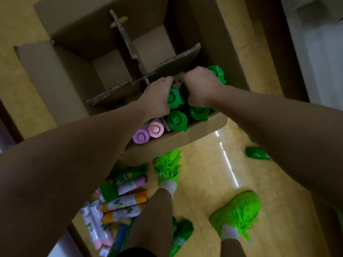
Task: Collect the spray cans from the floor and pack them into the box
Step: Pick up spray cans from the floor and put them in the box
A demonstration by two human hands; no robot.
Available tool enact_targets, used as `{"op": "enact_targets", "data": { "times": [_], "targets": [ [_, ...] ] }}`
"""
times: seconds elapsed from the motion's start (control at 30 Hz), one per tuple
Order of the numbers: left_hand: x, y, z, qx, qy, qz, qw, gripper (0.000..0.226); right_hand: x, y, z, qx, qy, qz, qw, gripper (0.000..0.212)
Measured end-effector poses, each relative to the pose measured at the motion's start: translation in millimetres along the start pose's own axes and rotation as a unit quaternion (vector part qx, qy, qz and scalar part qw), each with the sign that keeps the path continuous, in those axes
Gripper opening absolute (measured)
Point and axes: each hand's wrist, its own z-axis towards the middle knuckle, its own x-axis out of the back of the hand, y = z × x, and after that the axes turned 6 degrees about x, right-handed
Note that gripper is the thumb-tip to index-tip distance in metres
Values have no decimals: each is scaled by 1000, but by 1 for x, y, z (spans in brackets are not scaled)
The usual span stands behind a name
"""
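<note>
An open cardboard box (61, 75) with a cross-shaped cardboard divider (130, 47) stands in front of me. Its near right compartment holds several green-capped spray cans (177, 120) standing upright; a pink-capped can (156, 129) and a purple-capped can (141, 136) stand in the near left one. My left hand (157, 95) and my right hand (199, 86) are both closed, fingertips almost touching, over the green caps at the divider's edge. What each hand grips is hidden under the fingers. A heap of cans (118, 199) lies on the floor by my left leg.
A green can (258, 153) lies on the yellow tiled floor at the right, another green can (181, 236) between my legs. My feet in bright green shoes (239, 208) stand just before the box. The box's near flap (185, 138) hangs towards me.
</note>
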Motion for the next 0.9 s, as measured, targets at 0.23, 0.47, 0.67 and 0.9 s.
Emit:
{"op": "enact_targets", "data": {
  "times": [0.23,0.47,0.67,0.9],
  "targets": [
    [15,6,-19,22,-29,-64,997,79,-22,-4,-27,13,77,48,996,76],
    [2,43,-38,7,96,-91,991,71,-60,8,-93,-80,227,78,967,72],
    [-29,112,-44,-50,165,-24,985,71,-95,48,-162,-190,241,99,947,69],
    [-101,202,-44,-157,157,51,974,73,-158,94,-247,-297,234,149,913,69]
  ]
}}
